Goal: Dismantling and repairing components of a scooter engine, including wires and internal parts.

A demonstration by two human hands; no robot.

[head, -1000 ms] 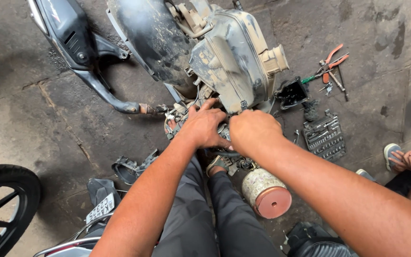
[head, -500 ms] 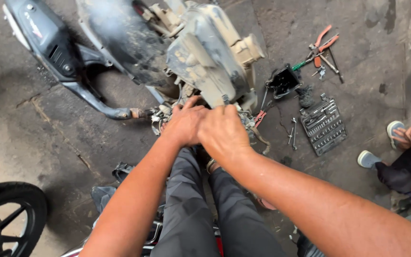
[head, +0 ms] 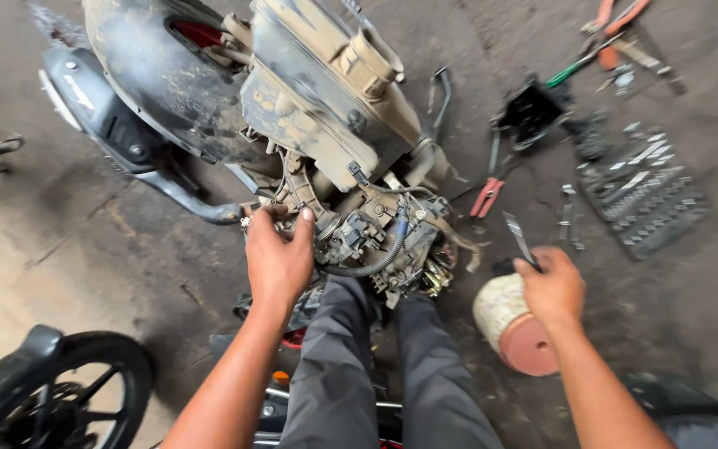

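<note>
- Two bare forearms run up from the 6 o'clock edge, no sleeves showing on either, no watch, ring or glove
- The bare left hand [head: 278,258] sits toward 9 o'clock, its fingernails short and plain
- The bare right hand [head: 553,288] sits toward 3 o'clock, knuckles rounded, equally unadorned
- Between the arms, two legs in dark grey, slightly creased cloth trousers [head: 376,374] fill the frame near 6 o'clock

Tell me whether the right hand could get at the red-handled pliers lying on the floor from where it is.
Probably yes. The right hand, holding a thin metal tool, hovers near the red-handled pliers; only bare floor lies between, though its fingers are occupied.
</note>
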